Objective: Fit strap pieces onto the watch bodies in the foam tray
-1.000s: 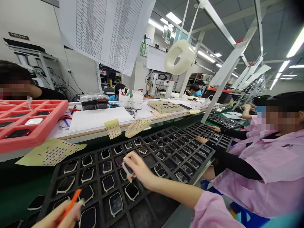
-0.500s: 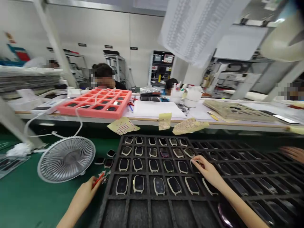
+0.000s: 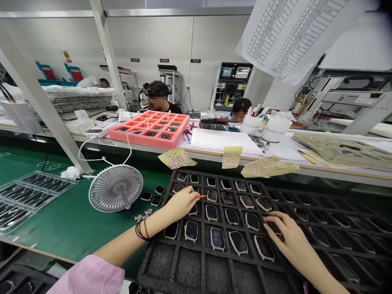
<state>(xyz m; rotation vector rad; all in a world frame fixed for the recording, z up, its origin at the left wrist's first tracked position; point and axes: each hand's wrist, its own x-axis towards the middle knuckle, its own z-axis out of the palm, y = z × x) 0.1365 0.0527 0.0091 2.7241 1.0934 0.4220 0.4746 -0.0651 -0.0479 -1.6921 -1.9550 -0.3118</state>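
Observation:
A black foam tray [image 3: 171, 261] in front of me holds several small dark watch-like screens [image 3: 217, 238] in its cells. My left hand [image 3: 181, 203] reaches over the tray's left side, closed on an orange stick [image 3: 201, 197] whose tip points at a screen in the second row. My right hand [image 3: 288, 237] rests on the tray's middle with its fingers spread, touching screens in the front rows.
A small white desk fan [image 3: 115, 188] lies on the green mat [image 3: 61, 220] to the left, with loose screens [image 3: 152, 197] beside it. A clear tray [image 3: 27, 196] sits far left. Behind runs a shelf with a pink tray [image 3: 151, 130], papers and yellow sticker sheets [image 3: 177, 158]. People work beyond.
My view has swung left and steadied. My left hand moved from the tray's left edge onto the tray with the orange stick. My right hand slid towards me and to the right.

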